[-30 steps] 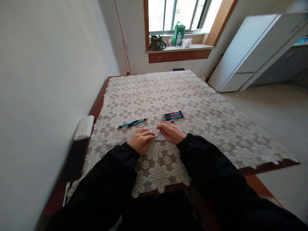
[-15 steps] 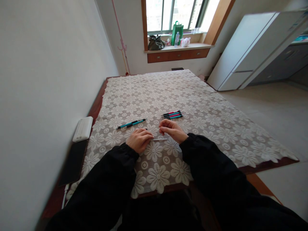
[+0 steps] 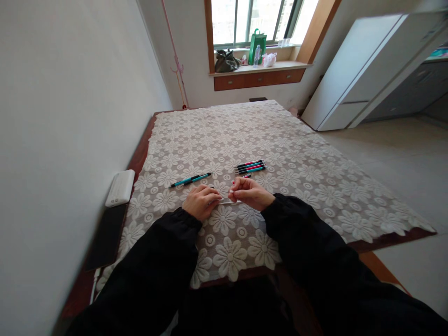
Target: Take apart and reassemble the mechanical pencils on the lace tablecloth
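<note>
My left hand (image 3: 200, 202) rests on the lace cloth with fingers curled together. From under its fingertips a thin whitish rod (image 3: 225, 202) points right. A small dark tip (image 3: 212, 187) shows just behind that hand. My right hand (image 3: 252, 193) hovers by the rod's far end, thumb and finger pinched; what they hold, if anything, is too small to make out. Part of a pink pen (image 3: 247, 176) peeks out behind its knuckles; I cannot tell whether it is held or lying. Beyond lie a row of pink and teal pens (image 3: 250, 166) and two teal pens (image 3: 191, 180) at left.
A white power bank (image 3: 120, 187) and a black flat device (image 3: 107, 236) with a cable sit at the table's left edge by the wall. The flower-patterned tablecloth (image 3: 224, 126) stretches toward the window. A white refrigerator (image 3: 353, 74) stands at right.
My right hand has come slightly down and left, and its fingers have closed into a pinch near the rod. A pink pen part now shows behind it. My left hand has barely moved.
</note>
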Demonstrator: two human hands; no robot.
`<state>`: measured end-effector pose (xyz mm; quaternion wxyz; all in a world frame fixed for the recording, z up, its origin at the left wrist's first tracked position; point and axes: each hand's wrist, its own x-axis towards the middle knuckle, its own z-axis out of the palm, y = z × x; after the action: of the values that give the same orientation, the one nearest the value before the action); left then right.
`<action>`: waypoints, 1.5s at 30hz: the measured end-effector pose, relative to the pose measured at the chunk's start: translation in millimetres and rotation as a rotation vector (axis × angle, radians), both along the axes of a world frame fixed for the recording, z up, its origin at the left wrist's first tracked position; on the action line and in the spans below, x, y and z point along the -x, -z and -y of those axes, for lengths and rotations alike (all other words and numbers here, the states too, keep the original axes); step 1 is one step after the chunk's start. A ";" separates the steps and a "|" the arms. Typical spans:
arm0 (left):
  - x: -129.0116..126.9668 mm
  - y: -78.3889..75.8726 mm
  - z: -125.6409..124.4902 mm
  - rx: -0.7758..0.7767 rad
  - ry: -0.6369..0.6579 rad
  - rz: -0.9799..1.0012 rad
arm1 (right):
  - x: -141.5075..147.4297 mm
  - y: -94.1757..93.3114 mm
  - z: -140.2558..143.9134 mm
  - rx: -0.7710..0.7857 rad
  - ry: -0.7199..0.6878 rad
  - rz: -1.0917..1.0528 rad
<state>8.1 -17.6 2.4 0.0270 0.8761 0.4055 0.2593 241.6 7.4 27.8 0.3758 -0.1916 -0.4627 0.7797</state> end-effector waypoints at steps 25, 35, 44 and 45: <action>-5.2 -18.5 11.9 -0.060 -0.085 0.345 | 3.0 -2.3 4.1 -0.113 0.059 0.116; -7.6 -21.1 15.8 -0.083 -0.014 0.386 | 4.9 2.4 2.0 -0.270 0.087 0.249; -7.9 -21.8 16.3 -0.084 0.028 0.326 | 5.6 3.2 3.7 -0.298 0.083 0.274; -7.8 -21.6 16.2 -0.077 0.036 0.325 | 5.7 3.3 3.9 -0.295 0.080 0.269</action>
<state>15.9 -33.8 24.0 0.0634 0.8302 0.3699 0.4121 235.9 3.5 24.5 0.3653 -0.2552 -0.6100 0.6552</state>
